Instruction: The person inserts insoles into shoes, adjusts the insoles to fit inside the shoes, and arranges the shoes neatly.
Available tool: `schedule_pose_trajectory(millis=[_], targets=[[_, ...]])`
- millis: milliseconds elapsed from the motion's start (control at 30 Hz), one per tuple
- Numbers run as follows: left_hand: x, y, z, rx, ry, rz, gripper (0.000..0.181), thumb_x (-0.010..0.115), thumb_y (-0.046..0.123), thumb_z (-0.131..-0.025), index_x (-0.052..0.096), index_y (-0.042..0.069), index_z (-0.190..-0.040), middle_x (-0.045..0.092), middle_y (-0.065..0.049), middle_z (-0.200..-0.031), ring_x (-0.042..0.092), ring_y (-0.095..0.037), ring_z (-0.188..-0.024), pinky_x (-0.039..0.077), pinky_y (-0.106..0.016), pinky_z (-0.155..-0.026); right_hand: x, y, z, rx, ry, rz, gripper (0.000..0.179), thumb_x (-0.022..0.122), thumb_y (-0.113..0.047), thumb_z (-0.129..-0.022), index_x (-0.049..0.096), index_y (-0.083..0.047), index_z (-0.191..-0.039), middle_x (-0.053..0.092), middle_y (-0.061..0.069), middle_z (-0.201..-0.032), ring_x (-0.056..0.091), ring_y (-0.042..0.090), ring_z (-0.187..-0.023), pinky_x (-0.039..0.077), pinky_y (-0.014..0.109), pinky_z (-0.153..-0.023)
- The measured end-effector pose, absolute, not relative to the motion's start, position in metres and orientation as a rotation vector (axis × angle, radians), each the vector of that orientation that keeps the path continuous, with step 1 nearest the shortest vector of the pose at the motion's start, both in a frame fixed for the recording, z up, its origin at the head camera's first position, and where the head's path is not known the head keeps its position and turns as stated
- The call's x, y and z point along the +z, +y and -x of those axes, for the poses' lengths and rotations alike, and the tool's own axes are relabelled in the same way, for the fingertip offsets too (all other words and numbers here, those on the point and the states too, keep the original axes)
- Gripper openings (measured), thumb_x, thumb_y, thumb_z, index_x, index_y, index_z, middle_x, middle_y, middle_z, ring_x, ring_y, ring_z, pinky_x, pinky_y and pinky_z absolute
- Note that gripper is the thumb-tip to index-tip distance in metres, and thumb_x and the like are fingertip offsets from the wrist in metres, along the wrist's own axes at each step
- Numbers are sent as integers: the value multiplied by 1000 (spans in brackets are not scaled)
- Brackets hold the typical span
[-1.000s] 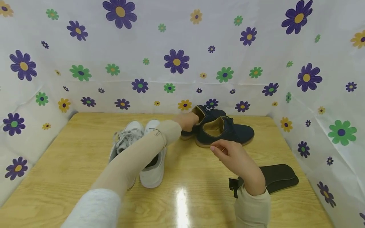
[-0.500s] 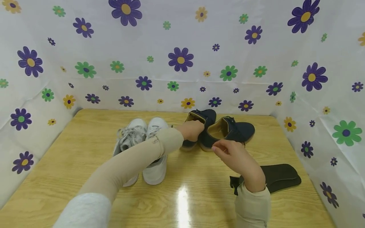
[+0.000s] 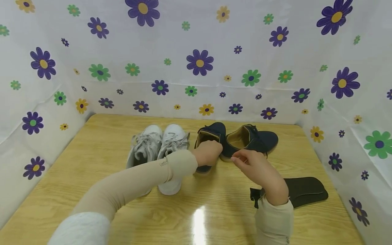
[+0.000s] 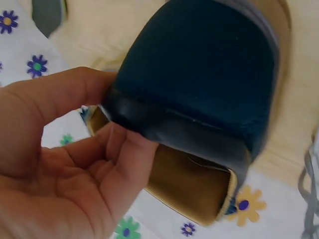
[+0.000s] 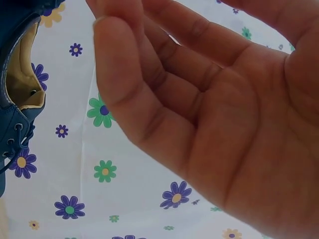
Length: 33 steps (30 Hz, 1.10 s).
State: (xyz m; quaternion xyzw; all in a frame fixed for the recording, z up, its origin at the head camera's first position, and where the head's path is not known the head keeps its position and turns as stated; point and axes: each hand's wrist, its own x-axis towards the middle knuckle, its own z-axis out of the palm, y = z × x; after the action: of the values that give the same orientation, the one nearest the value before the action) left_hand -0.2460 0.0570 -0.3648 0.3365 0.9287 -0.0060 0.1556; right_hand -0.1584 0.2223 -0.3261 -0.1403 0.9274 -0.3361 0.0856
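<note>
My left hand (image 3: 209, 153) pinches the heel collar of a navy lace-up shoe (image 3: 216, 129), toe toward the back wall. Up close in the left wrist view, the thumb and fingers of the left hand (image 4: 75, 149) grip the heel rim of the navy shoe (image 4: 194, 69), its tan lining showing below. The other navy shoe (image 3: 265, 142) sits just to the right, toe turned rightward. Near its heel, my right hand (image 3: 260, 170) hovers with loosely curled fingers and nothing in them. Part of that shoe (image 5: 17, 119) enters the right wrist view's left edge.
Left of the navy pair stands a pair of white lace-up sneakers (image 3: 174, 136), partly behind my left forearm. Dark flat footwear (image 3: 309, 190) with a bow-like end lies at the right beside my right wrist. Flower-print cloth (image 3: 171, 44) walls the wooden table (image 3: 101, 143).
The left hand has drawn the left navy shoe toward me and swung its toe from rightward to nearly straight back. The right hand stays about where it was; the head view has shifted slightly.
</note>
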Motion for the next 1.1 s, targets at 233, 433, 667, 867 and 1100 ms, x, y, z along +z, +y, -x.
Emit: schedule_pose_trajectory(millis=[233, 433, 667, 867, 1100], targets=[[-364, 58, 217, 49, 2640, -899, 14, 64, 5, -88, 59, 10, -77, 47, 2, -61, 42, -10, -49, 33, -23, -45, -326, 221, 158, -990, 2754, 448, 30, 52, -21, -100, 63, 1, -116, 67, 11, -103, 63, 23, -88, 52, 42, -77], [-365, 55, 198, 36, 2666, -852, 8, 65, 6, -88, 61, 9, -82, 53, 0, -66, 49, -11, -52, 38, -23, -45, -326, 219, 157, -965, 2752, 455, 31, 52, -22, -100, 63, 1, -118, 67, 12, -103, 63, 24, -88, 51, 43, -78], [-373, 52, 183, -43, 2778, -870, 3, 68, 10, -87, 65, 10, -86, 63, -3, -78, 64, -16, -69, 51, -26, -53, -324, 217, 155, -958, 2736, 446, 32, 52, -23, -100, 62, 0, -118, 67, 12, -104, 62, 24, -89, 51, 42, -77], [-382, 51, 171, -125, 2917, -862, 5, 64, 11, -90, 67, 9, -86, 59, -6, -78, 62, -18, -69, 52, -29, -53, -324, 219, 155, -950, 2737, 433, 33, 52, -24, -100, 62, 1, -120, 67, 11, -102, 62, 23, -88, 51, 42, -76], [-398, 16, 153, -51, 3034, -1094, 17, 69, 8, -80, 62, 6, -95, 57, -6, -85, 59, -21, -75, 46, -32, -62, -323, 223, 153, -958, 2744, 423, 31, 52, -22, -100, 62, 1, -118, 67, 10, -96, 61, 20, -81, 51, 40, -72]])
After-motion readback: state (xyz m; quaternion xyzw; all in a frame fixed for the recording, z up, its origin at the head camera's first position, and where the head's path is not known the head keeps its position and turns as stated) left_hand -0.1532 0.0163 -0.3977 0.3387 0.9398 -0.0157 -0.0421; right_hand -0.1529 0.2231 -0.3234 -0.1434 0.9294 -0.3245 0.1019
